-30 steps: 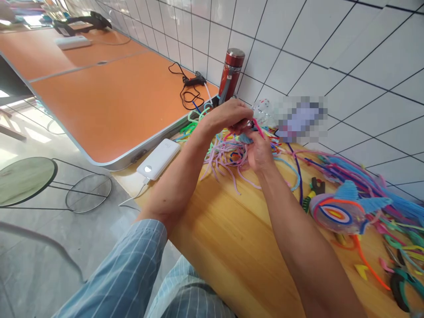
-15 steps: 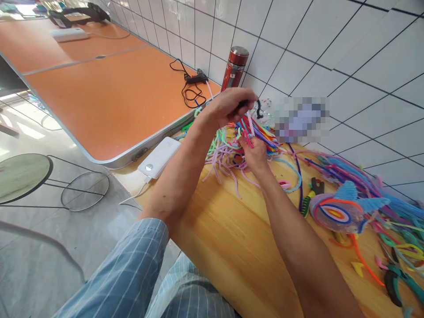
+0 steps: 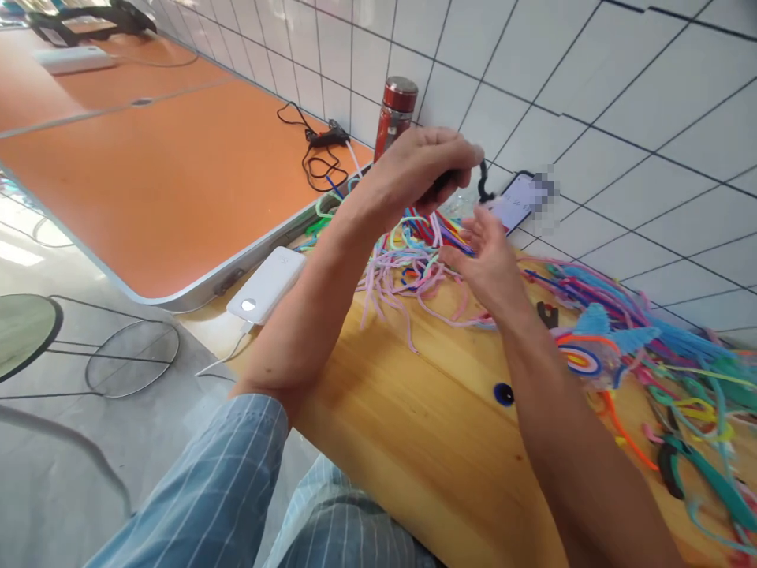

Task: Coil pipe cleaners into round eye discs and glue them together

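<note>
- One hand, the left (image 3: 441,167), grips a black stem (image 3: 484,181) above the wooden desk (image 3: 414,426), one end poking out.
- Right hand (image 3: 494,264): open, just below that end.
- Beneath both, coloured stems (image 3: 387,276) lie heaped.
- Power bank (image 3: 266,285) near the wooden desk's left edge; dark disc (image 3: 504,394) beside the right forearm (image 3: 561,402).
- Red flask (image 3: 396,106) and leaning phone (image 3: 513,203) by the white tiled wall (image 3: 509,55).
- Orange desk (image 3: 177,181) adjoining at left; grey floor (image 3: 65,457) below.
</note>
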Demonstrator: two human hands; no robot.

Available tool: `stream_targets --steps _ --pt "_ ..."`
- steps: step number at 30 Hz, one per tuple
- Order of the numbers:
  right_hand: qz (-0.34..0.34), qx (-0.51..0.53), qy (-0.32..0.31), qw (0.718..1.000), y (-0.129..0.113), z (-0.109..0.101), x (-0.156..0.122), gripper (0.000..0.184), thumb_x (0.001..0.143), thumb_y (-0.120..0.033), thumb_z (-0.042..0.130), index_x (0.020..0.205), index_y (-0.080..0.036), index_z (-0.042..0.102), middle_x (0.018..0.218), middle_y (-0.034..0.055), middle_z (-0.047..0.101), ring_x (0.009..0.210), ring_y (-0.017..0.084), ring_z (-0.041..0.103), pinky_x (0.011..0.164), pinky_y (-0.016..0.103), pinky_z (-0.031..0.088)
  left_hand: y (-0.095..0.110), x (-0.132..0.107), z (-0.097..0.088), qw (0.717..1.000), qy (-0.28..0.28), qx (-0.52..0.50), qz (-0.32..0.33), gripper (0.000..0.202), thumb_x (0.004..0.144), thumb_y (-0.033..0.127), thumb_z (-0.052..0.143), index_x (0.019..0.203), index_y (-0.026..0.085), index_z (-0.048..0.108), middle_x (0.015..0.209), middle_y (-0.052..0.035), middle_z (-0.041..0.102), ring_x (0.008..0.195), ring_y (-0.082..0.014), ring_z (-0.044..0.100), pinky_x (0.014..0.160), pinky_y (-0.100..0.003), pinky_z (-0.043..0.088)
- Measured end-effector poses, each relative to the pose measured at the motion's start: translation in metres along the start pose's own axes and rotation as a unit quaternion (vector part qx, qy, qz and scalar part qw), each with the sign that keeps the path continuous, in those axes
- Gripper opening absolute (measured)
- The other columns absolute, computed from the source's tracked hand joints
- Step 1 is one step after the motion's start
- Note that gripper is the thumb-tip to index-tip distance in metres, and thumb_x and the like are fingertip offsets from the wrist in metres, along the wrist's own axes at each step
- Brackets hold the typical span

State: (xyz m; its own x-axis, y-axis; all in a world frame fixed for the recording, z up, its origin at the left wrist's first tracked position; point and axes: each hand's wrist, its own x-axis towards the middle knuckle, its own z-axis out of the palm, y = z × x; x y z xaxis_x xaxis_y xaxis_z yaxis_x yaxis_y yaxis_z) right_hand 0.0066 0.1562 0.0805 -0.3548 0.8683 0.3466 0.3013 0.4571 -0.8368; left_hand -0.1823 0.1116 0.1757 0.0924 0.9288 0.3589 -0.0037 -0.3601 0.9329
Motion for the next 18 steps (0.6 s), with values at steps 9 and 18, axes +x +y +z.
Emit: stream_targets --steps 9,18 --pt "0.143 0.209 0.094 0.963 -0.041 -0.079 -0.131 0.025 0.087 -0.05 0.074 0.091 -0.025 0.072 0.082 0.0018 0.071 0.078 0.018 0.07 0.078 0.035 0.06 -0.01 -0.03 0.109 0.961 -0.274 0.016 -0.044 0.028 0.091 0.023 0.062 0.064 0.013 0.061 0.059 0.0023 0.055 0.055 -0.0061 0.048 0.054 -0.022 0.033" --pt "0.238 0.103 0.178 0.949 0.008 -0.144 -0.242 0.018 0.083 -0.043 0.076 0.086 -0.024 0.076 0.076 0.0017 0.075 0.071 0.019 0.07 0.076 0.037 0.059 -0.074 -0.091 0.205 0.892 -0.401 -0.132 -0.163 0.025 0.078 0.027 0.078 0.092 0.016 0.06 0.082 0.0032 0.06 0.072 -0.0093 0.055 0.067 -0.023 0.047"
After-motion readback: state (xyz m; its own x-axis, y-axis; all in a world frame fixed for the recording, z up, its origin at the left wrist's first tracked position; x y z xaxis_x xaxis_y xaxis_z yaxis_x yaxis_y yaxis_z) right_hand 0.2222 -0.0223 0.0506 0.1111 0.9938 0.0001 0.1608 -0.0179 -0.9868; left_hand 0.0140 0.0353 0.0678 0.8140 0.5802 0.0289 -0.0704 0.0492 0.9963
